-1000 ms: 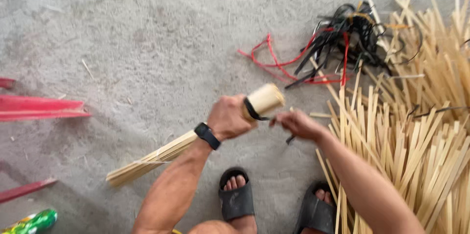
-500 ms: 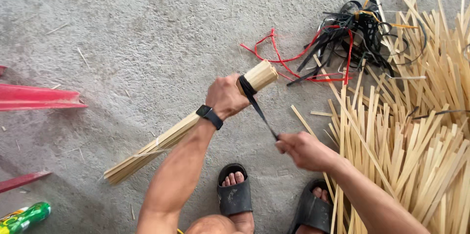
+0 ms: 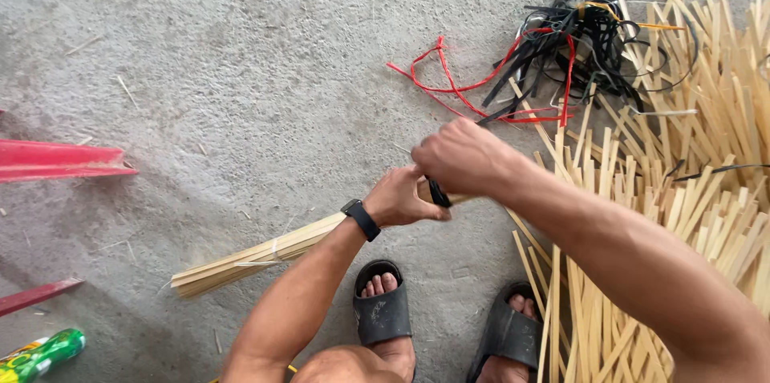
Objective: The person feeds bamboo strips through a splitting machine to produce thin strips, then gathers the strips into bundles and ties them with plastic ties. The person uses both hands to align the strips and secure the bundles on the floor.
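Both grips clenched: left hand [image 3: 403,200] around bundle of sticks [image 3: 257,252], right hand [image 3: 465,160] on black strap [image 3: 438,194].

Left hand [image 3: 401,198] clenched, right hand [image 3: 461,158] over it

Bright, even daylight; soft shadows.

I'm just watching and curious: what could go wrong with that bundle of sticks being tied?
The black strap sits near one end of the bundle, so the far end may fan out. The right hand covers the wrap, and the strap could slip from its grip. Loose sticks by the feet might be stepped on.
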`<state>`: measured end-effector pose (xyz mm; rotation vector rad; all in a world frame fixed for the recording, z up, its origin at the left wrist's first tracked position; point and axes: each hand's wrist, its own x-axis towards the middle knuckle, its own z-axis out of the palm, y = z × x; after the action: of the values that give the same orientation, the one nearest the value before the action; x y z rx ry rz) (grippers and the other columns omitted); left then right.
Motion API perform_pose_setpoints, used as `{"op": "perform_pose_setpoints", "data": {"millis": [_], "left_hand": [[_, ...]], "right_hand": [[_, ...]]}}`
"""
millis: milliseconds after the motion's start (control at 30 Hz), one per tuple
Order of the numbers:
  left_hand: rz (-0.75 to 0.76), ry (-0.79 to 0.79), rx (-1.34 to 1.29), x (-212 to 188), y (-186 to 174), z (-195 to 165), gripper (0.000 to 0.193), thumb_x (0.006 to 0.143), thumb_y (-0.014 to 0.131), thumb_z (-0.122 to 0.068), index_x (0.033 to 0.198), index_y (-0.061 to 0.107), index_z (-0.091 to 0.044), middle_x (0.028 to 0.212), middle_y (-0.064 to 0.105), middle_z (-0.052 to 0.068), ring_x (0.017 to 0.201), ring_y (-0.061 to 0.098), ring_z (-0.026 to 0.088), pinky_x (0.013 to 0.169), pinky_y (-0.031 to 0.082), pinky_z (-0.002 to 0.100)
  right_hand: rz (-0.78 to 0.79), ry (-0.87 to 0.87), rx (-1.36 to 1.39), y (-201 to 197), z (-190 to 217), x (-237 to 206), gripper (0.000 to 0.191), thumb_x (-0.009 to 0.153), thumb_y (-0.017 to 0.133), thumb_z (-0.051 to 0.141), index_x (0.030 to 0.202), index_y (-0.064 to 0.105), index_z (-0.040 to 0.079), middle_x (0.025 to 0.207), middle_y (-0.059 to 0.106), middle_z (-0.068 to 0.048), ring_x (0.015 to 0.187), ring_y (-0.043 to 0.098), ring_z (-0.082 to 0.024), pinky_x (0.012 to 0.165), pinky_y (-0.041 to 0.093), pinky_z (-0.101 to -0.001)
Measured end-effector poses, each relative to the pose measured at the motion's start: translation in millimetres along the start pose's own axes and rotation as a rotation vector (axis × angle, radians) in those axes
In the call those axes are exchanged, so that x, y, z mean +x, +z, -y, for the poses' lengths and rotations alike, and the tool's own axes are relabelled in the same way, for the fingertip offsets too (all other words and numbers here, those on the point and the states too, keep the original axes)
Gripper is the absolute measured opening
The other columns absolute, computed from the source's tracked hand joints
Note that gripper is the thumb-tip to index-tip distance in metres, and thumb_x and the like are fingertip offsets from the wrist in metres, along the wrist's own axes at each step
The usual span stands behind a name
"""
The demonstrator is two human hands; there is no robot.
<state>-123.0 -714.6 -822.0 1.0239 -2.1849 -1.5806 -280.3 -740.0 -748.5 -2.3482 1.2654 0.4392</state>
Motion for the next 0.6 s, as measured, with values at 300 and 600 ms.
{"op": "perform_pose_setpoints", "data": {"millis": [300, 600], "left_hand": [[-0.430, 0.025, 0.259, -2, 13, 6, 0.057, 0.073, 0.091, -0.035, 0.117, 0.066, -0.008, 0.092, 0.074, 0.015, 0.087, 0.071, 0.035, 0.074, 0.057, 0.047], [-0.488, 0.099, 0.328, -6, 9, 14, 0.060, 0.073, 0.090, -0.031, 0.121, 0.063, -0.007, 0.095, 0.074, 0.014, 0.092, 0.071, 0.034, 0.079, 0.058, 0.047]], "right_hand": [[-0.115, 0.544, 1.096, 88, 23, -72, 0.038, 0.097, 0.057, 0.031, 0.129, 0.058, 0.009, 0.063, 0.057, -0.002, 0.054, 0.056, -0.017, 0.049, 0.048, -0.0375], [-0.111, 0.427, 1.603, 155, 32, -49, 0.049, 0.096, 0.060, 0.039, 0.140, 0.057, 0.017, 0.068, 0.052, 0.005, 0.059, 0.051, -0.006, 0.050, 0.046, -0.0252]]}}
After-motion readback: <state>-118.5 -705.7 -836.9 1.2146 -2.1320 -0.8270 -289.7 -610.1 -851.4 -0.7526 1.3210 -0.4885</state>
